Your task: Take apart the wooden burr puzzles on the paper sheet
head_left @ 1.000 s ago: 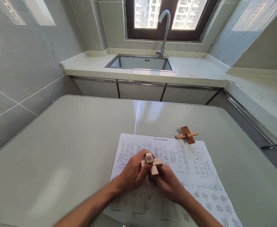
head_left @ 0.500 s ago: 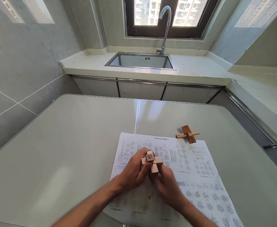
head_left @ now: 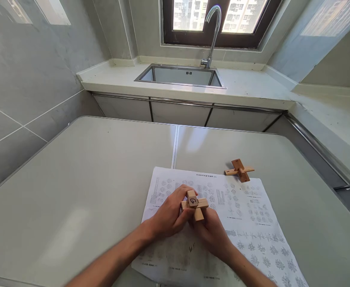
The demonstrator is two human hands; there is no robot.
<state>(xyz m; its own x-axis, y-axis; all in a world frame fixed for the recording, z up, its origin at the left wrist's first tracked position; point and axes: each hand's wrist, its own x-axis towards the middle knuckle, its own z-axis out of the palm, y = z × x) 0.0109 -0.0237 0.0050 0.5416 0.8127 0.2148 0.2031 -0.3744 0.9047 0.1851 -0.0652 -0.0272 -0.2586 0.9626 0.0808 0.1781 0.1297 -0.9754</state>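
Between my two hands is a pale wooden interlocking puzzle (head_left: 199, 215), its square bars crossing one another. The bar end pointing up carries a dark marking like a "G". My left hand (head_left: 175, 209) grips it from the left, thumb across the near side. From the right and below, my right hand (head_left: 209, 229) closes on it; some of its fingers are hidden behind the bars. Under both hands lies a printed sheet (head_left: 270, 227) with rows of small diagrams. A browner, cross-shaped wooden puzzle (head_left: 240, 170) rests by the sheet's far right edge.
The sheet lies on a pale table (head_left: 73, 179) with a seam down its middle. Past the table's far edge stands a counter (head_left: 252, 85) with a sink (head_left: 179, 75) and a tall faucet (head_left: 213, 32) below a window. A tiled wall (head_left: 37, 79) borders the left.
The view has shifted slightly. Both hands keep hold of the wooden puzzle, which looks slightly turned, with its marked end showing a bit differently. The browner puzzle has stayed put.
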